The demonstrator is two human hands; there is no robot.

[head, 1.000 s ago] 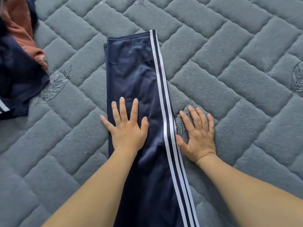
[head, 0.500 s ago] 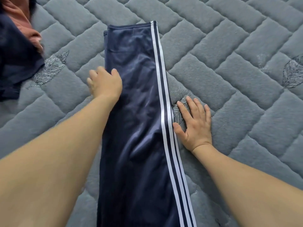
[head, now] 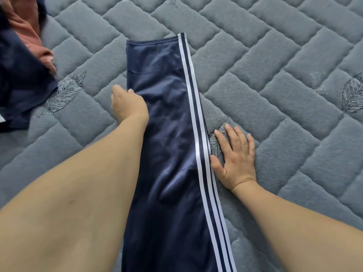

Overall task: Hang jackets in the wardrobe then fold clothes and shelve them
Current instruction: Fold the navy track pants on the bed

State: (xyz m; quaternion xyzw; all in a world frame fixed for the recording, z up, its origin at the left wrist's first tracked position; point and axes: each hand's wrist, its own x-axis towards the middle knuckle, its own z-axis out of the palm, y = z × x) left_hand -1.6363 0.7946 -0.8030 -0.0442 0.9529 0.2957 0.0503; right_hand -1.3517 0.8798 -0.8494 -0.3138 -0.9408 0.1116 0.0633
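Navy track trousers [head: 169, 122] with white side stripes lie folded lengthwise in a long strip on the grey quilted bedcover [head: 275, 91]. Their hem end points away from me. My left hand [head: 128, 106] sits at the strip's left edge about a third of the way down from the hem, fingers curled around the edge and thumb on top of the fabric. My right hand [head: 235, 156] lies flat on the bedcover just right of the striped edge, fingers spread, thumb touching the stripe.
A pile of other clothes lies at the top left: a dark navy garment [head: 19, 79] and an orange-pink one [head: 29, 30]. The quilted bedcover stretches to the right and far side.
My left hand left its flat press on the middle of the trousers, went to their left edge and curled its fingers around it. My right hand stayed flat beside the stripe.
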